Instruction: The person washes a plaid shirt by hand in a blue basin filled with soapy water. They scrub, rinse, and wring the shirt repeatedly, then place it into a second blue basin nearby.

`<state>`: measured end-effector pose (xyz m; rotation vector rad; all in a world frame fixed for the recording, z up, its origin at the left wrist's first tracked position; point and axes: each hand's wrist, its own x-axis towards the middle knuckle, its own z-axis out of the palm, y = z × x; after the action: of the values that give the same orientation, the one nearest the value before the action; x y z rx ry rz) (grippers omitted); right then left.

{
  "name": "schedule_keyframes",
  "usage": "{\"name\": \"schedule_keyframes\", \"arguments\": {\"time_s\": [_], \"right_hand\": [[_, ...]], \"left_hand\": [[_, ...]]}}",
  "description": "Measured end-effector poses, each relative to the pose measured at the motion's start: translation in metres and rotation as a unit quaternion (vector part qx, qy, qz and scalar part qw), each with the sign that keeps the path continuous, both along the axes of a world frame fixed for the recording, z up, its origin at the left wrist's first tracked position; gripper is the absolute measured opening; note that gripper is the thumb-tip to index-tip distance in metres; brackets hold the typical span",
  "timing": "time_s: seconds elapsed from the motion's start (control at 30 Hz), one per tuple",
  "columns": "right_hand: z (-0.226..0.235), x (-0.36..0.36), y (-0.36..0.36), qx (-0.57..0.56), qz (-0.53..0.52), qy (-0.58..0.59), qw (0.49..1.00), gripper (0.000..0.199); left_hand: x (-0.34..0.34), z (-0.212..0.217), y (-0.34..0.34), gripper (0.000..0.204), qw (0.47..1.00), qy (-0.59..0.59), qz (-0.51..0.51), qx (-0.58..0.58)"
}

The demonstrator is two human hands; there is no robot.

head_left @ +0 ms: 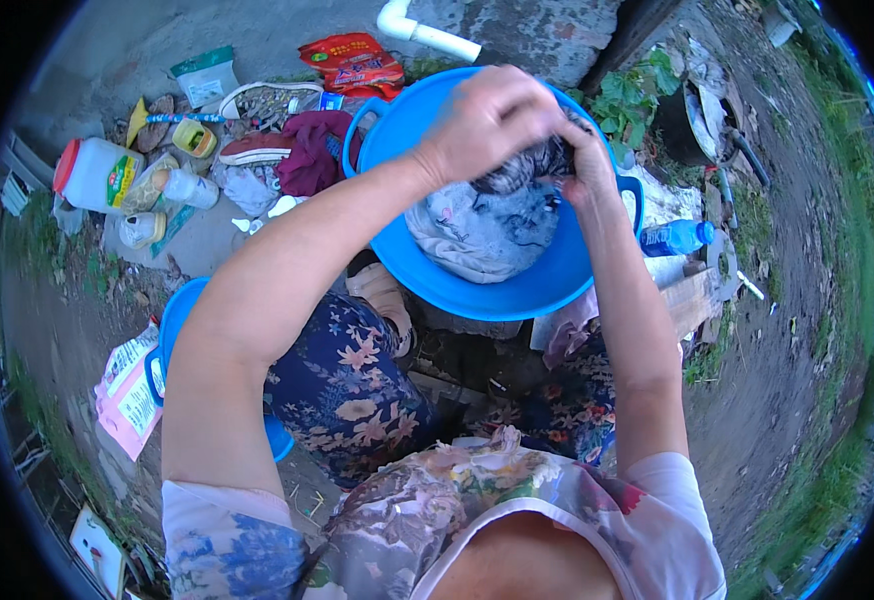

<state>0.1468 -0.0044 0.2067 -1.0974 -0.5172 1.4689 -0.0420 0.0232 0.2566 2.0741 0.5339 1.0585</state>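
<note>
A dark patterned cloth (529, 168) is bunched up over a blue basin (547, 303). My left hand (489, 118), smeared by motion, is closed on its upper part with the fingers curled. Close by on the right, my right hand (589, 165) grips the same cloth from the side; its fingertips are partly hidden. Both hands are near each other above the basin's far right half. Below them a pale, wet cloth (477, 235) lies in the basin, with greyish water around it.
Left of the basin are a maroon cloth (315, 150), a red-lidded white tub (97, 172), a shoe (255, 150) and a red packet (352, 65). A blue bottle (677, 238) lies at right. Another blue basin (179, 310) and a pink packet (129, 405) are by my left arm.
</note>
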Motion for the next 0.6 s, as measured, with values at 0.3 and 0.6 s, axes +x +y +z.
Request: {"name": "schedule_keyframes", "arguments": {"time_s": [0.3,0.6], "right_hand": [[0.069,0.009,-0.002,0.291,-0.276,0.031,0.916,0.048],[0.054,-0.004,-0.031,0.340,-0.218,0.113,0.908,0.027]], "left_hand": [[-0.033,0.003,-0.002,0.065,0.732,-0.002,-0.030,-0.681],[-0.024,0.002,0.022,0.038,0.785,-0.400,0.072,-0.466]]}}
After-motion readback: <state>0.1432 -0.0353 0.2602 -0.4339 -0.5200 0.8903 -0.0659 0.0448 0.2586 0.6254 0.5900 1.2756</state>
